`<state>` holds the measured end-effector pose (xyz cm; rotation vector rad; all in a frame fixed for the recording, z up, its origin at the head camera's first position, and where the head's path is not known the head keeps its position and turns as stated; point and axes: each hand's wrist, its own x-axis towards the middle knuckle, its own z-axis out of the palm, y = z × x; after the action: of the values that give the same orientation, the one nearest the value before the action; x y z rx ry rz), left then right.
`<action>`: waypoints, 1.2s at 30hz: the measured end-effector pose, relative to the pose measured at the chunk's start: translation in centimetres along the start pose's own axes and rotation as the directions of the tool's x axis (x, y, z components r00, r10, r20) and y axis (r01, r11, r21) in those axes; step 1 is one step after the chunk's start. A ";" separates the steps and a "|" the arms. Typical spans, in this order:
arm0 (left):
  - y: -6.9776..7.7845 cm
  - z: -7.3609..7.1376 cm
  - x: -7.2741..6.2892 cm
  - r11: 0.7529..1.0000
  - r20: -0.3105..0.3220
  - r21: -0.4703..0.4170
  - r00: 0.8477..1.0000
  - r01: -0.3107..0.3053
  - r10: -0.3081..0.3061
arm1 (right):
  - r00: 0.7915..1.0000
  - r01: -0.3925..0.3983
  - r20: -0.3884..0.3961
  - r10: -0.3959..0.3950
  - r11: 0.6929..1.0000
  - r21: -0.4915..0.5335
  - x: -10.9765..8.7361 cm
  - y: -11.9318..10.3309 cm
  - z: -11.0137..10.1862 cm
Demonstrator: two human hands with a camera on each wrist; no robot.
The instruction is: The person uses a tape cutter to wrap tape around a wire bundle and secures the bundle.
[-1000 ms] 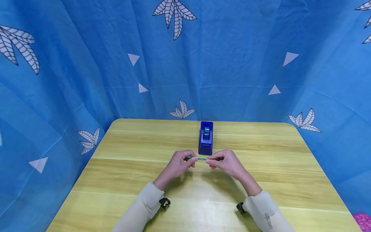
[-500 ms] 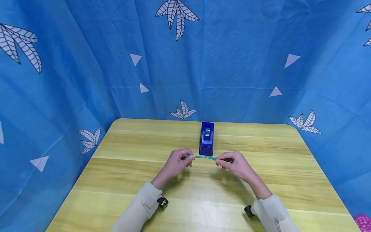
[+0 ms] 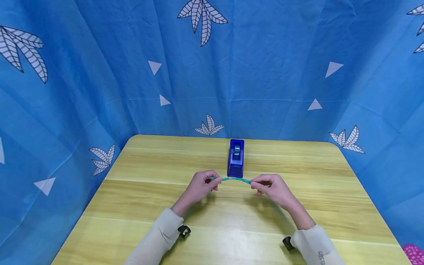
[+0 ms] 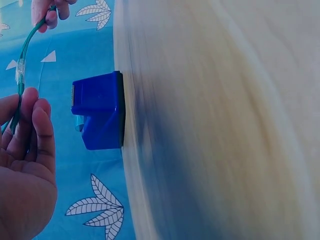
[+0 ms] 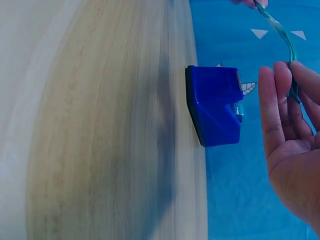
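Note:
A thin bundle of green wires point(image 3: 245, 180) stretches between my two hands above the table, bowed slightly upward. Clear tape point(image 4: 20, 71) is wrapped around its middle, shiny in the left wrist view. My left hand point(image 3: 200, 185) pinches one end between thumb and fingers. The other end is pinched by my right hand point(image 3: 273, 188), and a short tail of wire shows below those fingers in the right wrist view. Just beyond the bundle stands a blue tape dispenser point(image 3: 236, 167) with a roll of tape in it, touched by neither hand.
The wooden table point(image 3: 159, 158) has rounded far corners. A blue curtain point(image 3: 271, 73) with white leaf and triangle prints hangs behind it and along both sides. Something pink point(image 3: 414, 254) shows at the lower right, beyond the table's edge.
My hands have drawn apart, the right one moving farther, to the right. More of the green bundle, including its taped middle, now shows between them. The dispenser stays in place.

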<state>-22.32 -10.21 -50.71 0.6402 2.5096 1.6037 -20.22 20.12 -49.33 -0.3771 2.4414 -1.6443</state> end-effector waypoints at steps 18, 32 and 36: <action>0.3 -0.2 0.1 1.000 -0.038 0.027 0.999 -0.001 0.002 | 0.999 -0.004 -0.042 0.005 0.999 0.039 -0.4 -0.1 -0.3; -0.5 -0.3 0.0 0.999 -0.008 0.046 1.000 0.023 -0.023 | 0.998 -0.057 -0.020 0.058 0.997 0.057 0.3 0.6 0.5; -0.8 -0.3 0.2 0.997 0.017 0.065 0.998 0.052 -0.053 | 0.998 -0.066 -0.011 0.067 0.997 0.042 0.5 0.7 0.6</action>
<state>-22.80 -10.73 -51.29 0.5874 2.5515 1.4986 -20.59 19.64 -50.19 -0.2772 2.3977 -1.6717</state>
